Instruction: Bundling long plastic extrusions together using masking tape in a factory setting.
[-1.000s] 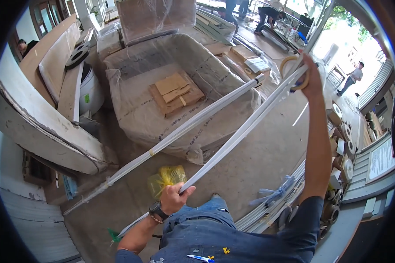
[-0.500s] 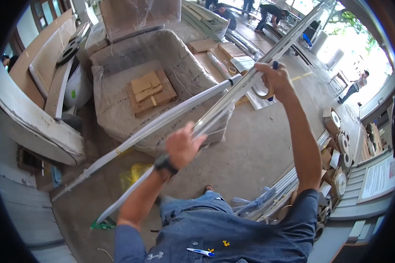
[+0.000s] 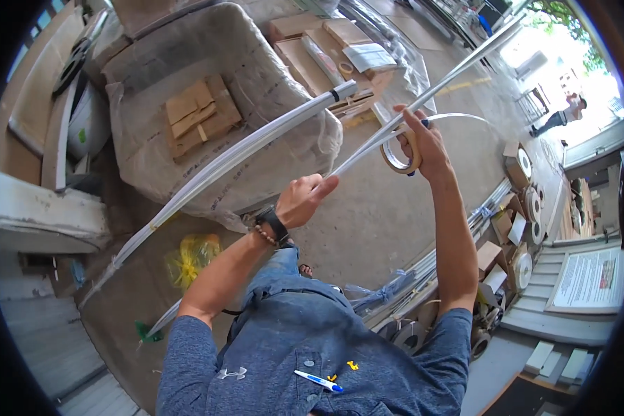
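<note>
Long thin white strips (image 3: 359, 154) run slantwise from my left side up to the far right. My left hand (image 3: 299, 201), with a dark watch and a beaded bracelet on the wrist, is wrapped round them near the middle. Farther along, my right hand (image 3: 426, 144) pinches the same strips between thumb and fingers. A roll of tan tape (image 3: 401, 163) also hangs in that hand. Something small and dark blue shows by its fingers, too little to name. One loose white strip (image 3: 464, 116) curves away to the right beyond the hand.
Another white bundle (image 3: 243, 156), tied with a black band, leans across a plastic-wrapped bin (image 3: 135, 177) holding cardboard. A yellow plastic bag (image 3: 191, 260) lies on the floor. Boxes and rolls (image 3: 523, 208) line the right wall. A person (image 3: 565, 114) stands far right.
My view has turned, shifting the bin left. My left hand has closed more clearly round the strips. The tape roll shows more fully, and one strip now bows out beyond my right hand.
</note>
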Available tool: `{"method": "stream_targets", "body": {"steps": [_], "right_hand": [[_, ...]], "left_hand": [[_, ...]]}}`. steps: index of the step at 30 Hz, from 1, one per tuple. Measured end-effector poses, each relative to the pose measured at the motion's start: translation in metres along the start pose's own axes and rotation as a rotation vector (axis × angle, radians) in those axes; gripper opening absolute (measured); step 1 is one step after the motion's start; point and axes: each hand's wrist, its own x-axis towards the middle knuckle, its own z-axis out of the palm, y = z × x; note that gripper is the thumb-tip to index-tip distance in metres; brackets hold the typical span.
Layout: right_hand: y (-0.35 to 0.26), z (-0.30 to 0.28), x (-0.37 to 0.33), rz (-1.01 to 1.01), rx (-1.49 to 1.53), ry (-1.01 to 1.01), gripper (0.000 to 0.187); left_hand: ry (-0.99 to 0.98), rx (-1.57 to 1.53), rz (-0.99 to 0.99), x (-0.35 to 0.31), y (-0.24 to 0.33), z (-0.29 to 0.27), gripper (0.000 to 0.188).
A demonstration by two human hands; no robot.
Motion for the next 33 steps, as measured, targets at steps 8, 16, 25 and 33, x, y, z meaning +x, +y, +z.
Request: {"method": "stream_targets", "body": {"steps": [8, 16, 25, 33], "right_hand": [[0.024, -0.014, 0.053, 0.002, -0.131, -0.180, 0.046], [0.060, 0.019, 0.039, 0.029, -0.135, -0.246, 0.071], [0.113, 0.030, 0.085, 0.218, 0.213, -0.458, 0.028], [0.155, 0.032, 0.114, 0.313, 0.435, -0.855, 0.027]], "left_hand": [[-0.119, -0.088, 0.025, 0.069, -0.034, -0.023, 0.061], [0.023, -0.043, -0.005, 0.112, -0.039, -0.061, 0.054], [0.055, -0.551, -0.064, 0.112, -0.034, -0.038, 0.039], [-0.201, -0.822, -0.147, 0.101, -0.014, -0.047, 0.047]]}}
